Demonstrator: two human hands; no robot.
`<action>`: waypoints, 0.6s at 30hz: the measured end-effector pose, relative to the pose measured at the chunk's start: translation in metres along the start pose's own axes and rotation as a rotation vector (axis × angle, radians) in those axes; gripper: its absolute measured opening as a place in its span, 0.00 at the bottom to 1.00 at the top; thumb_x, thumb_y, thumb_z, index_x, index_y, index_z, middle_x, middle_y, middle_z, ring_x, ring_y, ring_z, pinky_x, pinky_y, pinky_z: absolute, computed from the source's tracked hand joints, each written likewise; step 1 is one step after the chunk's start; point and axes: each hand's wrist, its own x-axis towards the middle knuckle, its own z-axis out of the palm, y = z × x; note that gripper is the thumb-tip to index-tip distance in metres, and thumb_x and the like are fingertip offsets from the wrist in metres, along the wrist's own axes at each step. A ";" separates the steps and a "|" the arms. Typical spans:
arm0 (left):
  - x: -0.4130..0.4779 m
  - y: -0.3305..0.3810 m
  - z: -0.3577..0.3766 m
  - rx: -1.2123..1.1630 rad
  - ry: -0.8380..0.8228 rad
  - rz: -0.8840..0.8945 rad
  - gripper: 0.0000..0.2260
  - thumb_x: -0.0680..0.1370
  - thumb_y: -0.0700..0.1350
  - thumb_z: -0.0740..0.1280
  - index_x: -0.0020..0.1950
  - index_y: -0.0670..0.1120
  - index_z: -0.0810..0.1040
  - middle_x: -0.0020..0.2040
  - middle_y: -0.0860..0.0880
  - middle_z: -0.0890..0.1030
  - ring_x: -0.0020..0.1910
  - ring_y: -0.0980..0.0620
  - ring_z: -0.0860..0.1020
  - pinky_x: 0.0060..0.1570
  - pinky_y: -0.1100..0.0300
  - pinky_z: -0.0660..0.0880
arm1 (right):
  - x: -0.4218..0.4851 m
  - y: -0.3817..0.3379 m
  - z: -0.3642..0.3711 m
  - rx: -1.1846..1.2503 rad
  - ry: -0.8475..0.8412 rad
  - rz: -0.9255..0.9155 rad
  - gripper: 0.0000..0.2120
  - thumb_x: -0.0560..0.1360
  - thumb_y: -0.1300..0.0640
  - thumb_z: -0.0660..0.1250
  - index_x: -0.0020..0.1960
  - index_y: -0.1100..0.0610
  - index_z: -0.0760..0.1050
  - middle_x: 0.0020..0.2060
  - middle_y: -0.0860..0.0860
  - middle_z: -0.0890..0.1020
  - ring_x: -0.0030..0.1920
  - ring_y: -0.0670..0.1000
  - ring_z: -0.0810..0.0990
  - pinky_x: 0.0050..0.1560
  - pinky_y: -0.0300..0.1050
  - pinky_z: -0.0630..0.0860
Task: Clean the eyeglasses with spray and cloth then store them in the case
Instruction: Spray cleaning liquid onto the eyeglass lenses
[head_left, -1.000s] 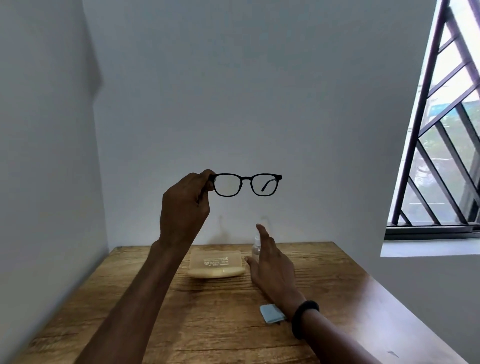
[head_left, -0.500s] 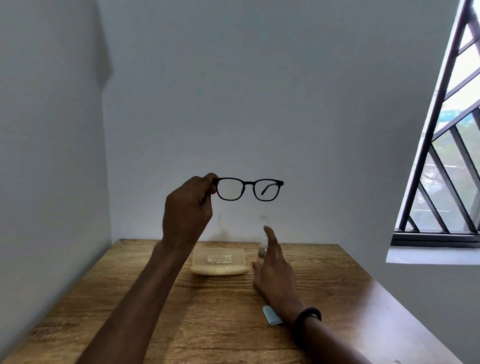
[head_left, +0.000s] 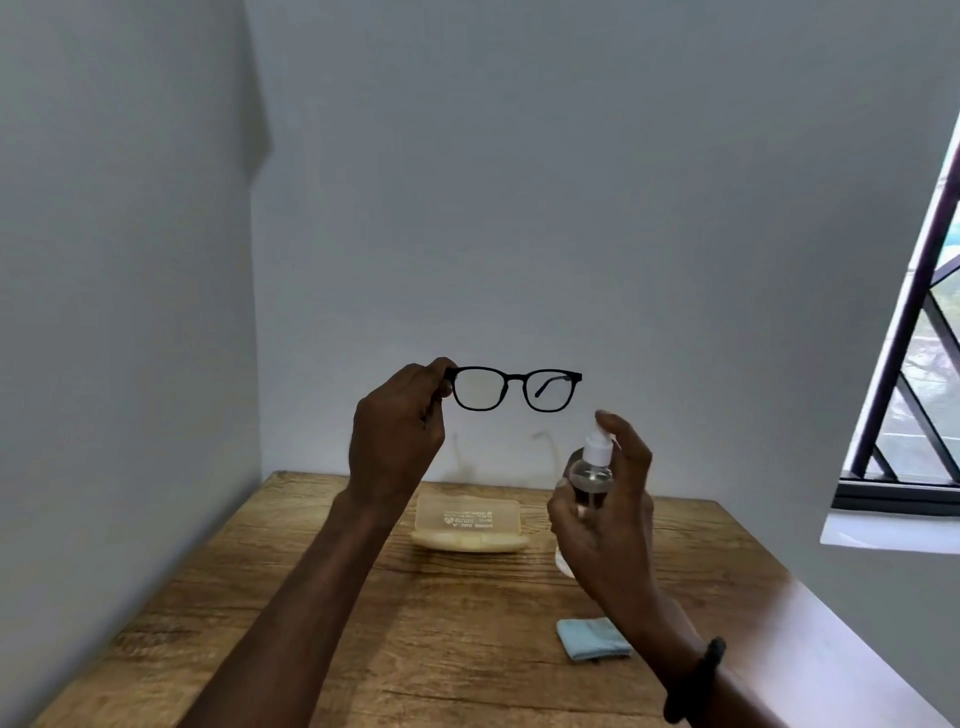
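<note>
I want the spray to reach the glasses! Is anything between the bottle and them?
Nothing visible. The right hand holds the bottle below and right of the glasses, which the left hand holds up; only air lies between.

The eyeglasses you pinch have a matt black, plastic-looking frame. The spray bottle in your other grip is clear glossy plastic, white-capped. Below both grips: a frosted pale plastic case, soft matt cloth, grainy wooden table.
</note>
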 end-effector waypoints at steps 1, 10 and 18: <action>-0.001 0.001 0.001 0.001 -0.010 0.003 0.13 0.76 0.30 0.69 0.56 0.44 0.83 0.40 0.50 0.83 0.37 0.51 0.81 0.37 0.52 0.80 | 0.000 -0.008 0.002 0.023 -0.036 -0.024 0.37 0.71 0.72 0.66 0.74 0.52 0.58 0.36 0.48 0.74 0.29 0.49 0.74 0.26 0.46 0.73; -0.012 0.007 0.008 0.022 -0.066 0.041 0.13 0.77 0.32 0.68 0.58 0.44 0.82 0.41 0.49 0.83 0.37 0.50 0.81 0.36 0.52 0.79 | -0.007 -0.047 0.017 0.044 -0.266 -0.037 0.33 0.76 0.63 0.67 0.74 0.42 0.61 0.31 0.47 0.73 0.27 0.48 0.71 0.30 0.36 0.68; -0.018 0.010 0.011 0.040 -0.089 0.070 0.13 0.77 0.32 0.70 0.59 0.43 0.83 0.43 0.48 0.84 0.37 0.50 0.81 0.36 0.57 0.78 | -0.003 -0.054 0.020 0.151 -0.282 0.064 0.33 0.74 0.70 0.68 0.70 0.46 0.62 0.29 0.52 0.73 0.26 0.50 0.71 0.27 0.48 0.71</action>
